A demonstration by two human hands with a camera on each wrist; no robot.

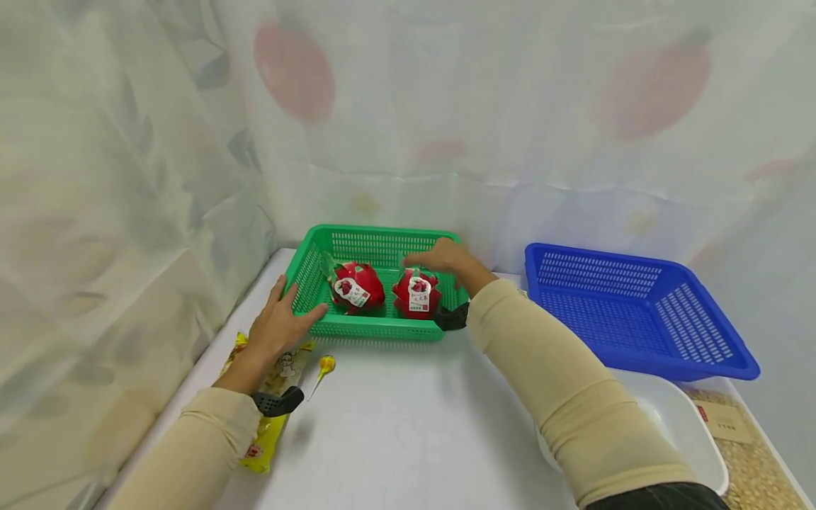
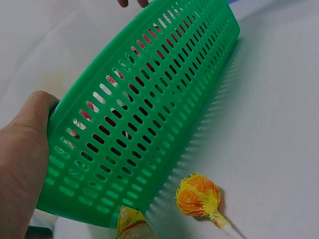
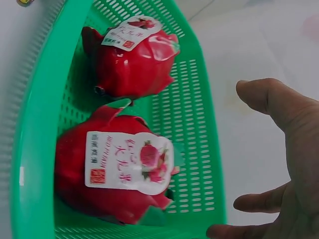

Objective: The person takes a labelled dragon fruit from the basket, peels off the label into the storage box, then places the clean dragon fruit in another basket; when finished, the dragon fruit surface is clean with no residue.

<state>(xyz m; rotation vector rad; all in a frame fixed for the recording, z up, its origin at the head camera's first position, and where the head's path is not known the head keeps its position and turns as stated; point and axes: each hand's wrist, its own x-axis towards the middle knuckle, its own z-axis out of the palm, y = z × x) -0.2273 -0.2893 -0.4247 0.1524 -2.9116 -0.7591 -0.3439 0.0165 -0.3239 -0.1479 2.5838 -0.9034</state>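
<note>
Green perforated basket (image 1: 376,328): on the white tabletop (image 1: 382,425) near the back curtain (image 1: 408,92), two red dragon fruits (image 1: 372,283) inside (white labels on both).
Left hand (image 1: 280,322): spread wide at the basket's near left corner, touching its rim.
Right hand (image 1: 445,256): fingers apart, at the basket's far rim.
Left surface: yellow snack bag (image 1: 274,432) under the forearm, wrapped lollipop (image 1: 326,365) just beside it.
Right surface: blue basket (image 1: 612,258) behind a white basin (image 1: 682,411).
Curtain: pale, with blurred red prints.
</note>
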